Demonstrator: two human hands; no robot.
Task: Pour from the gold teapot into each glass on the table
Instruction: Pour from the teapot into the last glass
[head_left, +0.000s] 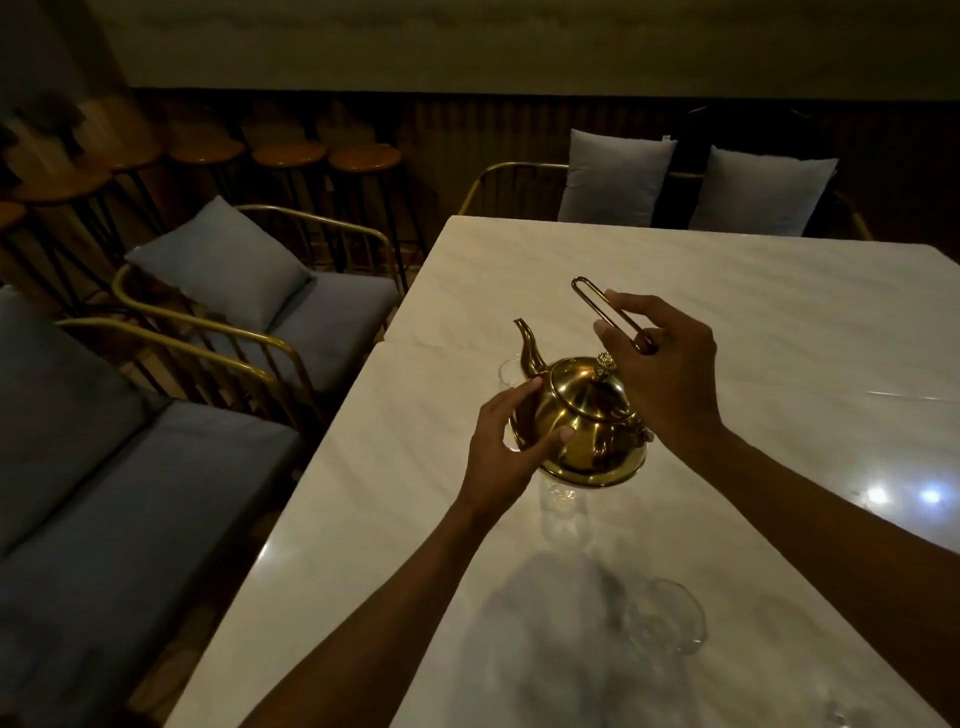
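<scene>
Over a white marble table (727, 291) in a dim dining room, I watch both bare hands work the gold teapot (584, 415), which hangs tilted above the table's left half, near its left edge, spout (527, 345) aimed at the far left. The right hand (662, 374) pinches the teapot's looped wire handle (608, 312) between thumb and fingers, the loop leaning toward the far edge. The left hand (501, 449) cups the pot's round body, thumb and fingertips curled against the metal just below the spout.

Three clear glasses show on the table. One glass (511, 376) stands beside the left edge, half hidden behind the spout and the left fingers. A second glass (561, 496) stands under the pot's base, its rim covered by the pot. A third glass (665, 618) sits toward the near edge, to the right of the left forearm; in this light I cannot tell what any glass contains.

Beyond the left edge stand gold-framed seats (244, 332) with grey cushions (223, 260); two more pillows (615, 176) line the far side, and wooden stools (291, 156) stand by the back wall.
</scene>
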